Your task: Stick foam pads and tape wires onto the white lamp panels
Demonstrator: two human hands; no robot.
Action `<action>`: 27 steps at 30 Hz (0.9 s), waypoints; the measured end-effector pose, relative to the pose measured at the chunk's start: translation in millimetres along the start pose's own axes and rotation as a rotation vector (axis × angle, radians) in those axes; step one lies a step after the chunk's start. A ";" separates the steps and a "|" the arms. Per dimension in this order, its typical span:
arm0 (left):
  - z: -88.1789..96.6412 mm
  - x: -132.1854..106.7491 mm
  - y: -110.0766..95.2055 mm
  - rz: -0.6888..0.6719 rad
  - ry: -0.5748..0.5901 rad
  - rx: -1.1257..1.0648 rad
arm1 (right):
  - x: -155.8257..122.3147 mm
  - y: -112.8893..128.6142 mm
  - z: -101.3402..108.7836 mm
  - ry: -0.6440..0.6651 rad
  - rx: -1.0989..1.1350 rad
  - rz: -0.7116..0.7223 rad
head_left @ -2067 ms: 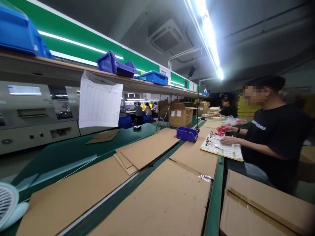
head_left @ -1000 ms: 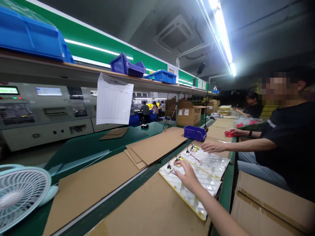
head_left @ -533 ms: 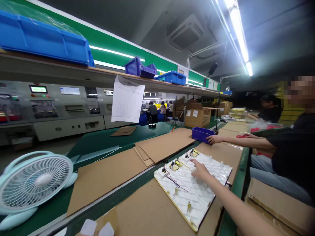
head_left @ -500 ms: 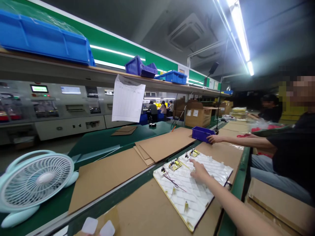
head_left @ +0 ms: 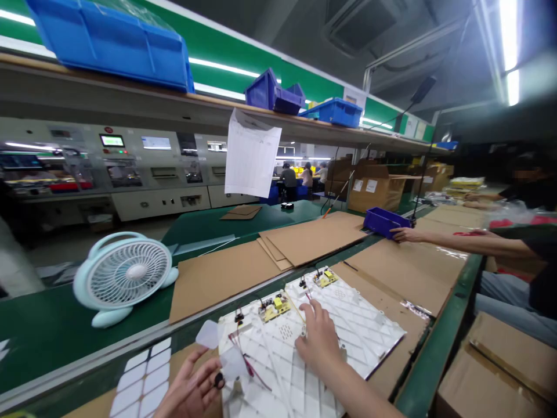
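A white moulded tray (head_left: 357, 316) lies on the cardboard-covered bench in front of me. It carries small yellow circuit boards (head_left: 274, 305) along its far edge and red and black wires (head_left: 246, 363) near its left corner. My right hand (head_left: 319, 342) rests palm down on the tray's middle, fingers stretched forward and holding nothing. My left hand (head_left: 191, 389) is at the tray's near left corner, palm up, fingers curled around a small black part (head_left: 219, 380). Two clear plastic flaps (head_left: 209, 334) stick up beside it.
A light-blue desk fan (head_left: 124, 276) stands to the left on the green belt. Loose cardboard sheets (head_left: 313, 235) lie further along. A co-worker's hand (head_left: 402, 234) touches a blue bin (head_left: 383, 220). A cardboard box (head_left: 500, 371) sits at lower right. A paper sheet (head_left: 251, 154) hangs from the shelf.
The tray has slid along the bench toward me under my right hand. My left hand has come into view at its corner. The co-worker's arm stays at the blue bin.
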State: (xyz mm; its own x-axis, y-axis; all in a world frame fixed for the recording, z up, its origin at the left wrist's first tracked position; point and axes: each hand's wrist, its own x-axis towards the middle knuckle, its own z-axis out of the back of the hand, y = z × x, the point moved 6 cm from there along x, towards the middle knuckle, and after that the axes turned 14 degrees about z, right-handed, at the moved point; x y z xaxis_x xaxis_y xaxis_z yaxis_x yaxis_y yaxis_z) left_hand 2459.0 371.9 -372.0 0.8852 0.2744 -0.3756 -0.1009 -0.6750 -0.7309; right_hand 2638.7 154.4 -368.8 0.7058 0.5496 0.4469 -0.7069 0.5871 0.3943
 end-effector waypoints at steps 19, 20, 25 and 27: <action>-16.3 -14.3 10.8 -0.050 0.159 0.288 | 10.8 100.1 13.2 0.285 0.703 0.376; -17.8 -14.1 12.5 -0.051 0.152 0.281 | 12.2 97.4 13.7 0.281 0.689 0.367; -28.2 -15.3 19.6 -0.055 0.047 0.234 | 15.1 103.9 17.2 0.359 0.801 0.504; -27.2 -17.5 17.8 -0.055 -0.076 0.270 | 23.9 98.8 22.6 0.332 0.761 0.568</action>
State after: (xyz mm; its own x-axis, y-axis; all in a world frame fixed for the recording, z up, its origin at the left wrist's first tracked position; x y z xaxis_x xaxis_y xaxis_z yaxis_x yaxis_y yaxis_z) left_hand 2454.0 336.5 -362.9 0.8571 0.3633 -0.3652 -0.1796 -0.4537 -0.8729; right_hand 2584.6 212.1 -301.0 0.1504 0.8361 0.5276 -0.7021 -0.2854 0.6524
